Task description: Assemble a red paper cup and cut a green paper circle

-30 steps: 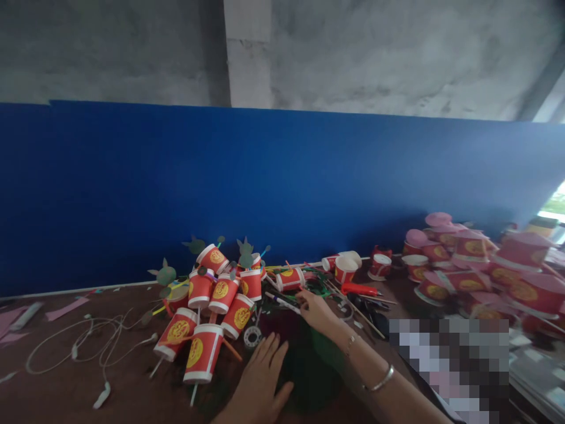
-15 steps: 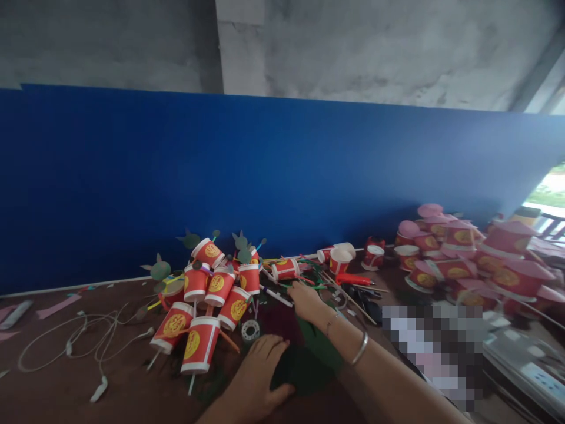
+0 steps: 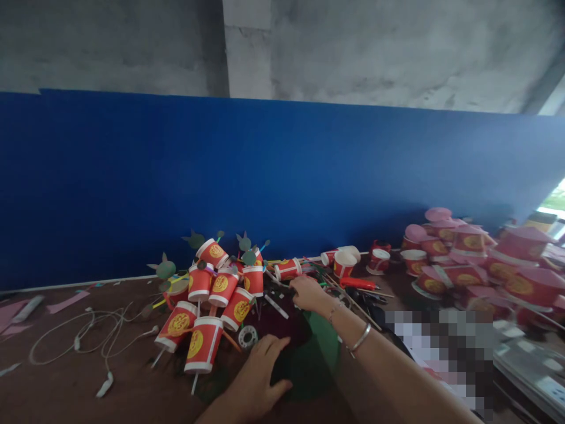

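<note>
My left hand (image 3: 263, 372) rests low over a dark green round sheet (image 3: 309, 365), thumb apart from the fingers and nothing in it. Beside its fingertips lies a small white tape roll (image 3: 248, 337). Farther forward, my right hand (image 3: 309, 293), with a bangle on the wrist, reaches to the far side of the sheet. Its fingers are curled down together; what they hold, if anything, is hidden. A white marker (image 3: 276, 307) lies left of those fingers on a dark maroon patch (image 3: 282, 330). Red paper cups (image 3: 203, 346) on sticks are piled to the left.
White earphones (image 3: 105, 383) with a tangled cord lie at left. A red-handled tool (image 3: 359, 284), thin sticks and loose cups (image 3: 344, 263) sit beyond my right hand. Pink-topped red cups (image 3: 472, 241) are heaped at right. A blue panel (image 3: 282, 176) stands behind the table.
The view has turned slightly left. The marker and tape roll have shifted a little towards me, and more of the green sheet's round edge shows. Both hands stay in much the same place.
</note>
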{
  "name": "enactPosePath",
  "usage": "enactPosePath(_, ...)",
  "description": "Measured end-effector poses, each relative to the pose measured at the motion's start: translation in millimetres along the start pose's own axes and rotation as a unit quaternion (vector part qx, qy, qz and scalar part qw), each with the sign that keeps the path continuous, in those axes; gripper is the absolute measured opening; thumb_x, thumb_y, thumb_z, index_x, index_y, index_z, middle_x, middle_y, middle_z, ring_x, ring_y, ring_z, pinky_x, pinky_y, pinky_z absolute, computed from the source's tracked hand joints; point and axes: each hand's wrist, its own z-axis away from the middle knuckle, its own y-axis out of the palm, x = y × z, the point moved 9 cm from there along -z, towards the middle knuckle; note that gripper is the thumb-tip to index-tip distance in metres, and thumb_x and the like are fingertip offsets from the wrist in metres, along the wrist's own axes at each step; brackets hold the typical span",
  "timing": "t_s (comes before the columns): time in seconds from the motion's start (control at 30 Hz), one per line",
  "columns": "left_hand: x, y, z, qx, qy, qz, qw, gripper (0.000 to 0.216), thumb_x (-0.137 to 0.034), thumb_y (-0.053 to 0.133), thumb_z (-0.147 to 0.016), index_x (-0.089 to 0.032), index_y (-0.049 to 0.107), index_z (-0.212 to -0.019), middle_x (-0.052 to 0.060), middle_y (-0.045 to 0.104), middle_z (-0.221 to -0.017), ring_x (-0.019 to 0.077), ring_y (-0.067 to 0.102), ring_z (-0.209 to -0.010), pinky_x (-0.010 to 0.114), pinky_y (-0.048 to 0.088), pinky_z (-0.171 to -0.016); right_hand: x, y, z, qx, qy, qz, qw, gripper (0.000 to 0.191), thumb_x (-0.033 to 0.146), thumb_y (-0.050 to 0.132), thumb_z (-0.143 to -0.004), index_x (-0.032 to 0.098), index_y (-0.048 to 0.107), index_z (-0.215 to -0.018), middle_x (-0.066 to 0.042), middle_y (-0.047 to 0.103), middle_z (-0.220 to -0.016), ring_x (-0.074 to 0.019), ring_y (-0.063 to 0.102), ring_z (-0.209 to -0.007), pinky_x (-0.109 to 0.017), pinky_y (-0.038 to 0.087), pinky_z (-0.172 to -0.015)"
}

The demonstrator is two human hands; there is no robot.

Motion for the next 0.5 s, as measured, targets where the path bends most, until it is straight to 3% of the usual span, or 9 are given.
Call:
enactPosePath(0.17, 3.4, -6.6, -2.4, -0.046, 0.025, 0.046, 0.998, 0.054, -0.007, 0.049, -0.075, -0.024, 0.047, -0.127, 0.009, 0.054, -0.116, 0.0218, 0.049, -0.108, 0.039, 0.038, -0.098, -15.4, -18.5, -7.9, -0.073, 0.015, -0.172, 0.982, 0.009, 0.014, 0.056, -0.067, 0.015, 0.064, -0.069, -0.001, 0.062, -0.062, -0.0156, 0.056, -0.061, -0.024, 0.041, -0.060)
enactPosePath(0.27, 0.7, -16.0, -3.4, -0.099, 0.036, 0.067, 0.992, 0.046, -0.008, 0.044, -0.078, -0.021, 0.051, -0.122, 0.009, 0.057, -0.107, 0.0212, 0.053, -0.102, 0.038, 0.040, -0.094, -25.3, -42.3, -0.9, -0.168, 0.041, -0.261, 0.950, 0.022, 0.030, 0.046, -0.080, 0.015, 0.061, -0.085, 0.000, 0.059, -0.067, -0.0127, 0.054, -0.060, -0.022, 0.041, -0.056)
enactPosePath(0.3, -0.6, -19.9, -3.5, -0.117, 0.033, 0.072, 0.990, 0.044, -0.009, 0.044, -0.079, -0.020, 0.052, -0.121, 0.009, 0.058, -0.104, 0.0213, 0.053, -0.100, 0.038, 0.041, -0.093, -31.6, -53.6, 5.7, -0.218, 0.058, -0.312, 0.923, 0.027, 0.035, 0.043, -0.082, 0.015, 0.058, -0.092, 0.001, 0.057, -0.068, -0.0118, 0.053, -0.058, -0.022, 0.040, -0.054)
enactPosePath(0.33, -1.8, -24.1, -3.5, -0.136, 0.027, 0.076, 0.987, 0.041, -0.010, 0.044, -0.079, -0.019, 0.053, -0.119, 0.009, 0.059, -0.101, 0.0214, 0.054, -0.098, 0.039, 0.042, -0.091, -40.2, -65.5, 15.1, -0.276, 0.079, -0.377, 0.881, 0.030, 0.040, 0.043, -0.083, 0.017, 0.055, -0.097, 0.002, 0.056, -0.068, -0.0108, 0.051, -0.054, -0.021, 0.039, -0.051)
enactPosePath(0.4, -2.7, -34.2, -3.6, -0.179, 0.003, 0.080, 0.981, 0.037, -0.012, 0.044, -0.078, -0.018, 0.056, -0.113, 0.008, 0.059, -0.095, 0.0219, 0.056, -0.092, 0.039, 0.044, -0.087, -61.6, -84.6, 39.9, -0.395, 0.113, -0.531, 0.741, 0.033, 0.046, 0.051, -0.079, 0.021, 0.051, -0.101, 0.005, 0.054, -0.066, -0.0085, 0.047, -0.047, -0.020, 0.037, -0.045)
enactPosePath(0.47, -1.2, -45.7, -4.8, -0.224, -0.030, 0.087, 0.970, 0.034, -0.013, 0.046, -0.076, -0.017, 0.058, -0.108, 0.008, 0.060, -0.090, 0.0221, 0.057, -0.088, 0.039, 0.046, -0.083, -77.0, -96.5, 61.1, -0.465, 0.123, -0.627, 0.613, 0.033, 0.043, 0.059, -0.073, 0.024, 0.049, -0.097, 0.007, 0.055, -0.065, -0.0070, 0.046, -0.044, -0.018, 0.036, -0.043)
enactPosePath(0.5, -0.4, -51.4, -6.8, -0.242, -0.041, 0.094, 0.965, 0.032, -0.014, 0.047, -0.076, -0.016, 0.058, -0.106, 0.008, 0.060, -0.089, 0.0221, 0.057, -0.086, 0.039, 0.046, -0.083, -82.3, -101.1, 69.0, -0.484, 0.124, -0.650, 0.573, 0.032, 0.042, 0.060, -0.072, 0.025, 0.048, -0.096, 0.007, 0.056, -0.066, -0.0070, 0.047, -0.044, -0.018, 0.036, -0.043)
